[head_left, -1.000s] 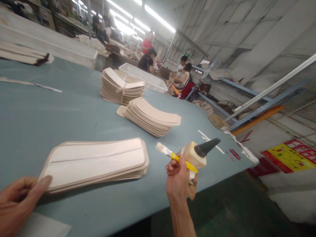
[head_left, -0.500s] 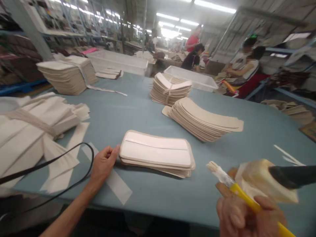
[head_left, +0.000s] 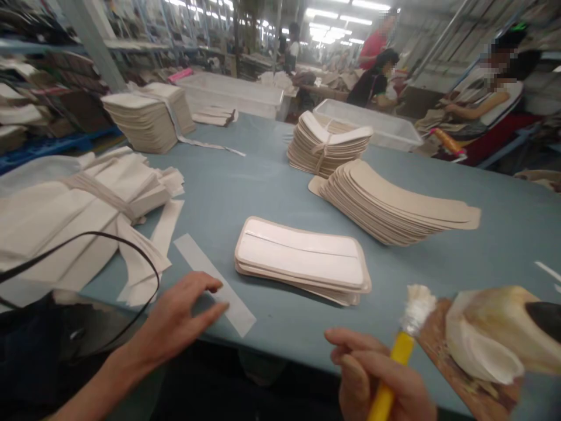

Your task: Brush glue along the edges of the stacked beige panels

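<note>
My left hand [head_left: 186, 310] hovers at a pale translucent strip [head_left: 219, 289] near the table's front edge, thumb and fingers apart, holding nothing. My right hand [head_left: 377, 374] grips a yellow-handled brush [head_left: 401, 348], bristles up, with the index finger stretched to the left. Between and beyond my hands lies a small stack of beige curved pieces [head_left: 302, 257], its top one faced with white and crossed by a thin dark line. Right of the brush, a glue-smeared container [head_left: 482, 333] sits on a stained brown board [head_left: 451, 356].
Behind the small stack are a fanned beige stack [head_left: 394, 202] and a tied bundle [head_left: 328, 143]. Cloth strips [head_left: 87, 216] and a dark cord [head_left: 131, 240] lie left, a tall tied stack [head_left: 146, 117] behind. Plastic bins [head_left: 368, 123] and seated people are farther back.
My left hand has let go of the small stack's left edge and opened toward the strip. My right hand has moved left with the brush, now more upright. The view has shifted.
</note>
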`<state>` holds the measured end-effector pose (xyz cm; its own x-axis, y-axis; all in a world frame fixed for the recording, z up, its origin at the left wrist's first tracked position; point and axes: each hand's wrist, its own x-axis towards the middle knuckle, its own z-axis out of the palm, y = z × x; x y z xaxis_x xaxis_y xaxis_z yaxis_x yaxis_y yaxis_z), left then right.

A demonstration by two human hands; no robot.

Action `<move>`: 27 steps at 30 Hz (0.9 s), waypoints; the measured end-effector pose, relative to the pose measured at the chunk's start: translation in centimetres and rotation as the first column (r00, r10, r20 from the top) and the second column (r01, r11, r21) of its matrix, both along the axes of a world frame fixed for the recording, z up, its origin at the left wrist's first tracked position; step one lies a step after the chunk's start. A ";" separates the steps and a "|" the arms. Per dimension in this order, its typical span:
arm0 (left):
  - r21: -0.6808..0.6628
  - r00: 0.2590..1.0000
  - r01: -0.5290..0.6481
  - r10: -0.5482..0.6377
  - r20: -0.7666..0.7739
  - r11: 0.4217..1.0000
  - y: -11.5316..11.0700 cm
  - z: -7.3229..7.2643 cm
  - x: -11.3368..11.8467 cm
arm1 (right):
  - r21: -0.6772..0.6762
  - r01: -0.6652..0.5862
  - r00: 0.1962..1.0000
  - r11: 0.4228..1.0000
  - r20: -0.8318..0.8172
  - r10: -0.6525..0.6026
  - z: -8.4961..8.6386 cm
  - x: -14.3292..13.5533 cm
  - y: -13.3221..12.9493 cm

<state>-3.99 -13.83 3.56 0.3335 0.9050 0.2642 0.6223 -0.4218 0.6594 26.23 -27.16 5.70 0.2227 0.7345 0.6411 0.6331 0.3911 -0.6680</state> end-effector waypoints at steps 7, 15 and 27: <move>0.263 0.837 0.425 -0.265 -0.479 0.866 -2.8 -4.3 0.0 | 0.112 -0.115 0.949 0.987 0.306 0.076 -2.6 -3.2 0.5; 0.335 0.874 0.396 -0.238 -0.424 0.855 -3.1 -4.3 0.2 | 0.060 -0.164 0.942 0.985 0.307 0.139 -5.0 -5.5 -0.3; 0.334 0.901 0.395 -0.290 -0.322 0.856 -2.9 -4.1 1.1 | 0.019 -0.148 0.938 0.989 0.319 0.134 -6.5 -6.9 0.3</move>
<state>-2.87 -16.75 -0.54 0.7051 0.5648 0.4287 0.5119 -0.8238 0.2434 19.37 -26.87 -0.80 -0.1002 0.7143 0.6927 0.7451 0.5152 -0.4235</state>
